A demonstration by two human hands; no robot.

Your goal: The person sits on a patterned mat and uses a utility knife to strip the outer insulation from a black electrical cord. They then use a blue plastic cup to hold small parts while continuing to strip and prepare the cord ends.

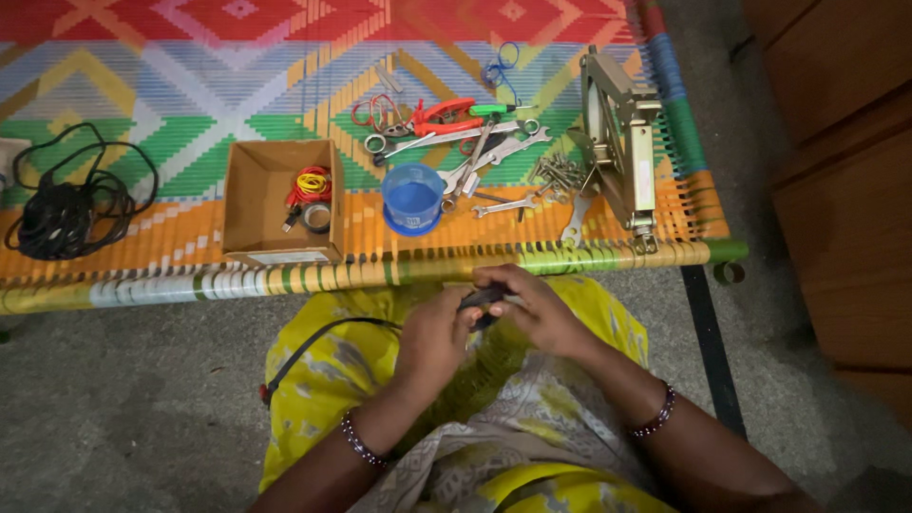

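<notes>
we see both hands meeting over a lap draped in yellow printed cloth (380,361). the left hand (432,337) and right hand (532,309) close together on a small dark part (483,299), fingers curled tight round it, so most of it is hidden and we cannot tell its shape beyond a short black body. a thin black cable (313,344) runs from under the left hand in a curve across the cloth to a red end near the left edge of the lap. each wrist wears a band of dark beads.

the part sits just below the near edge of a woven cot (142,256), its surface a tight plastic weave in bright diamonds and stripes, bound over a rounded rail. on it, well apart from the hands: an open cardboard box (249,190), square with soft brown walls, holding red and yellow wire coils and a roll of tape; a round blue plastic cup (412,198) just beside it; a loose heap of bare steel spanners (494,161) touching red-handled pliers (442,119); a cluster of bolts (560,171); and a boxy metal frame (622,142) standing tilted near the cot's right edge. far left lies a tangled coil of black cord (66,204).

between cot rail and lap there is a narrow strip of room. rough grey floor (142,399) opens on the left; on the right a dark bar (708,342) and wooden panels (836,190) stand close.
</notes>
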